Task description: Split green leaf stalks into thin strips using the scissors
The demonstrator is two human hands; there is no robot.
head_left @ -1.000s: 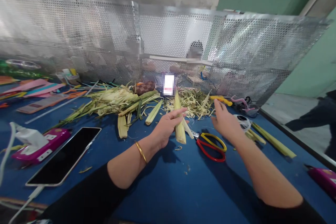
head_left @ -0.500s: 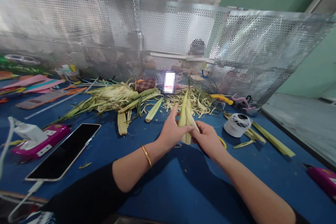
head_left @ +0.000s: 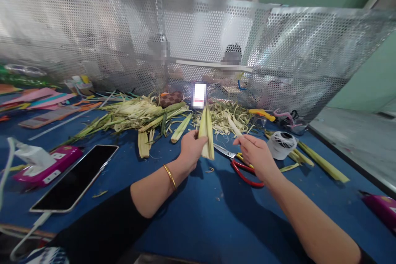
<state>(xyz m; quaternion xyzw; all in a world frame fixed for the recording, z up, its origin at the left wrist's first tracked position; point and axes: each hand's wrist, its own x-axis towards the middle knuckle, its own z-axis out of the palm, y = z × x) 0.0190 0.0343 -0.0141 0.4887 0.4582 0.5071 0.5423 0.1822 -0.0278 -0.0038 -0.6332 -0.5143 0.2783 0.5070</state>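
Observation:
My left hand is closed on two green-yellow corn husk strips, held nearly upright above the blue table. Between the pinched fingers of my right hand is a narrow pale husk piece, apart from those in the left. Scissors with red and yellow handles lie beneath and beside my right hand, which partly covers them. Just beyond that hand stands a spool of white thread. Behind my hands is a heap of thin husk shavings.
A husk pile and a checkered pouch are at the back left. A phone and magenta power strip lie left. Loose husks lie right. A perforated metal screen bounds the table's far side, with people behind it.
My hands have moved apart: the left went left with the two husk strips, the right went right with the pale piece. The scissors now show between them.

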